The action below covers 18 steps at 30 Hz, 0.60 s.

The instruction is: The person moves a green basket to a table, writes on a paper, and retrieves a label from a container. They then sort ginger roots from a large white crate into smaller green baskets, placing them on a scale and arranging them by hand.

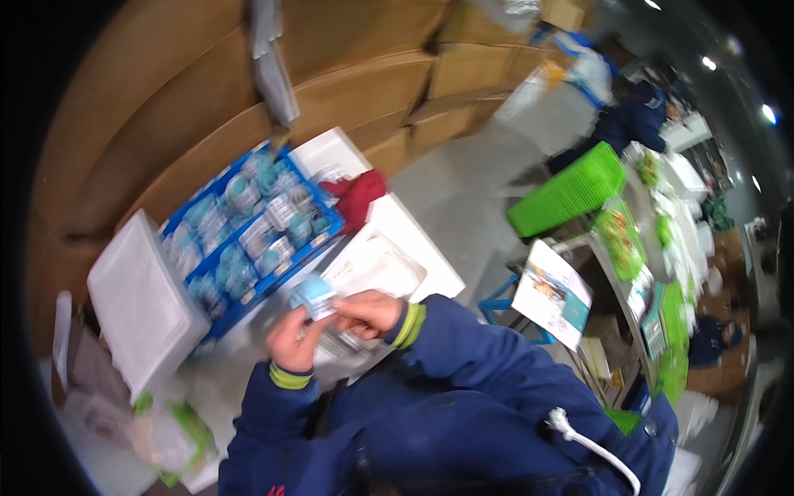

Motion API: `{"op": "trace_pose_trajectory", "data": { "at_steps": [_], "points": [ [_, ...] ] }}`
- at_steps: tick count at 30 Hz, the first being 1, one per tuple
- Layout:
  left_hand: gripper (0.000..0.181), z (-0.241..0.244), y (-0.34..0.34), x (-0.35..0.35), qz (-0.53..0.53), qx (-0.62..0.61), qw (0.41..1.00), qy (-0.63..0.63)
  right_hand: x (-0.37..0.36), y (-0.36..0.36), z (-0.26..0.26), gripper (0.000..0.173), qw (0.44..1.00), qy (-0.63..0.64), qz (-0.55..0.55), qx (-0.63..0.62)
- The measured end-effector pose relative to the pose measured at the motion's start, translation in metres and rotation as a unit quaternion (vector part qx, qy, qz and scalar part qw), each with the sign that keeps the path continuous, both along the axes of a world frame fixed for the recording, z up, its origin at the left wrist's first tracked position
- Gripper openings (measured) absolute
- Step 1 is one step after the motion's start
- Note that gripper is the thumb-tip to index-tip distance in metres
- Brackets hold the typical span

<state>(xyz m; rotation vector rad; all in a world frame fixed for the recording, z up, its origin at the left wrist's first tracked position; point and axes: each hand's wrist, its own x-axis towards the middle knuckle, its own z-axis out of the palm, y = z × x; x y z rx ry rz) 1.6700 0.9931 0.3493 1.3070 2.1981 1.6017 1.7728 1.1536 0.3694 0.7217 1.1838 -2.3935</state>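
My left hand and my right hand meet in front of my body on a small light-blue packet. It has a white label on its side, blurred. The left fingers and thumb grip it from below, while the right fingers pinch its label edge. Just beyond it lies a blue divided crate. Its compartments hold several similar blue bundles with white labels. To the right of the packet is a white foam container with a hollow in it.
A white foam box or lid leans left of the crate. Dark red cloth lies at its right end. Cardboard boxes are stacked behind. To the right are nested green baskets, a printed board and a co-worker.
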Motion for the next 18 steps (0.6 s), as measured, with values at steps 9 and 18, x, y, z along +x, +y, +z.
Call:
{"op": "trace_pose_trajectory", "data": {
  "at_steps": [9,18],
  "points": [
    [0.029,-0.012,0.008,-0.010,-0.070,0.008,0.997,-0.024,0.007,0.008,-0.035,0.018,0.980,-0.013,-0.071,-0.184],
    [0.021,-0.043,0.052,-0.106,0.136,-0.120,0.980,-0.087,0.012,0.107,-0.054,0.014,0.961,0.108,-0.249,-0.058]
  ]
}}
